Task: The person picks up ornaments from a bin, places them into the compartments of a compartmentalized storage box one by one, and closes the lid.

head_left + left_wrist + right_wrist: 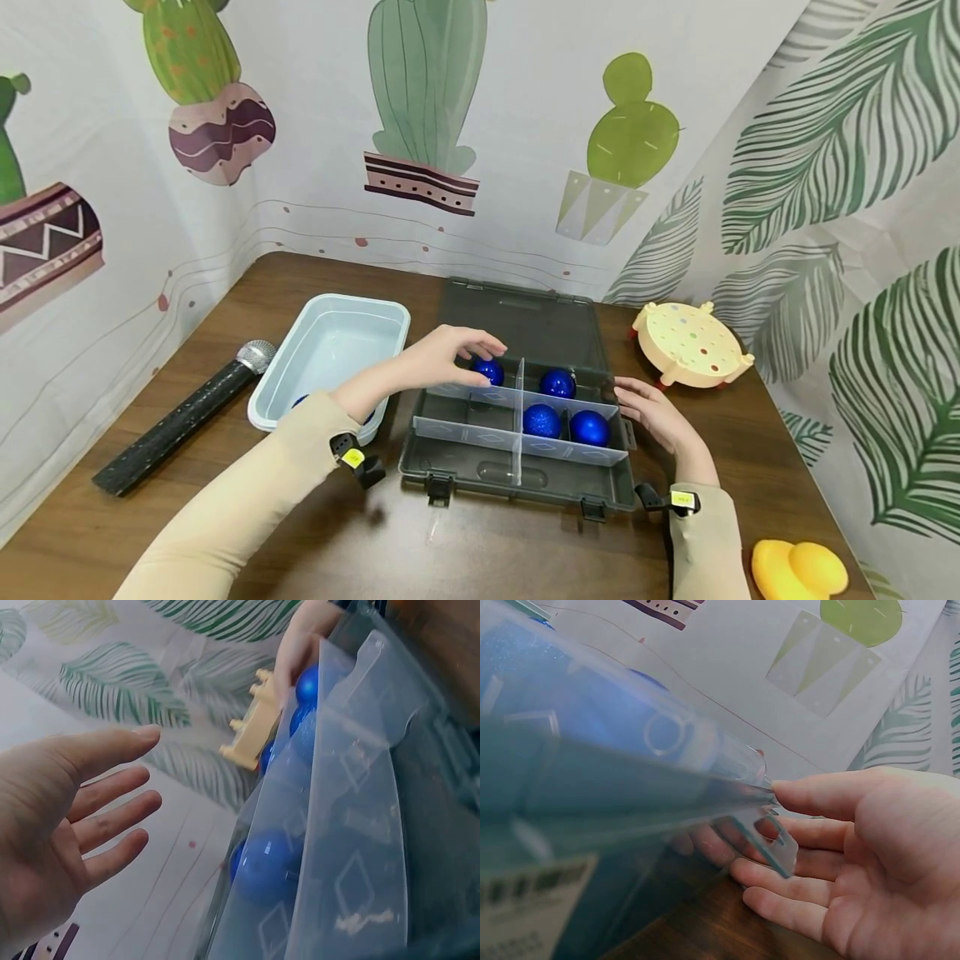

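The balls seem to call for a light touch: they are round and smooth, so each compartment's walls are likely all that would stop them rolling. The back left ball [487, 372] sits close to the centre divider [519, 467] of the case [465, 462]. Moving it straight up or down, not sideways, should spare the thin cross divider [465, 433] a knock. Bracing the case from its right side looks sound – so long as the push is not hard enough to slide it over the bench [450, 550]. The back right ball [557, 383], the glittery ball [542, 422] and the matte ball [590, 428] each have a place right of the centre divider, well kept clear of a sweeping wrist.

The left forearm reaches in from the lower left, passing over the near right part of the tray [403, 321]. The left hand [431, 360] hovers at the back left ball, its fingers [120, 814] spread from the thumb and holding nothing. The right hand [660, 417] stands beside the case – thumb tip at the edge, fingers loosely extended along the outer side, a little apart, clamped on nothing.
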`<state>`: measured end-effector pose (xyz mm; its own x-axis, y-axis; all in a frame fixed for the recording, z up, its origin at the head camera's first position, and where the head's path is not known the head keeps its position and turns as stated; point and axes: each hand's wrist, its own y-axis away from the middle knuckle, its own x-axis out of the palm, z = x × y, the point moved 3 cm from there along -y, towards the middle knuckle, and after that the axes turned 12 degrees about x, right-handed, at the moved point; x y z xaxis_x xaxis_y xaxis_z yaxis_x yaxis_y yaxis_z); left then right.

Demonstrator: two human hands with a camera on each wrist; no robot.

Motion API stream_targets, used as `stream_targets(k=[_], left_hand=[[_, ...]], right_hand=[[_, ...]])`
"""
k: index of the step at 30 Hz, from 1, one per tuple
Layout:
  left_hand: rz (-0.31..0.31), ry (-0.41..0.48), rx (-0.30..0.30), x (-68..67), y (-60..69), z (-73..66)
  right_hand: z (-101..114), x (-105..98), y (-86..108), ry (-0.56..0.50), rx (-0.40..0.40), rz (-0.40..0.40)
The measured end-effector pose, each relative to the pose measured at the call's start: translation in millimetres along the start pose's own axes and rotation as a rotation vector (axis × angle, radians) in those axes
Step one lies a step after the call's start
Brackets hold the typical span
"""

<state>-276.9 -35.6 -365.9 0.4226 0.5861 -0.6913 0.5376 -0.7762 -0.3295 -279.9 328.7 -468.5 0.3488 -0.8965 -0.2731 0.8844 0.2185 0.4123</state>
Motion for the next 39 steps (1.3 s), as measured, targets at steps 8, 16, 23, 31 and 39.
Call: stream_targets(k=[8,16,23,31,39], left_hand=[[-0.038,0.004,-0.057,-26.4,29.6,9.7],[-0.064,-0.025,-0.124,-47.6,64.2,24.7],[-0.084,-0.040,-0.159,-55.5,97.4,40.7],[-0.084,-0.035,-0.160,-63.7,121.0,51.3],[0.009,0.011,-0.179,-64.0,135.5,56.4]], right_hand=[[-0.3,-0.6,1.4,0.005,-0.009,0.008],[-0.1,-1.2,1.7,-0.007,-0.015,0.004],[-0.6,0.0,1.1,0.005,-0.011,0.008],[-0.2,-0.8,0.3,-0.005,-0.021,0.007],[-3.3,-2.5,-0.9,0.005,-0.009,-0.001]])
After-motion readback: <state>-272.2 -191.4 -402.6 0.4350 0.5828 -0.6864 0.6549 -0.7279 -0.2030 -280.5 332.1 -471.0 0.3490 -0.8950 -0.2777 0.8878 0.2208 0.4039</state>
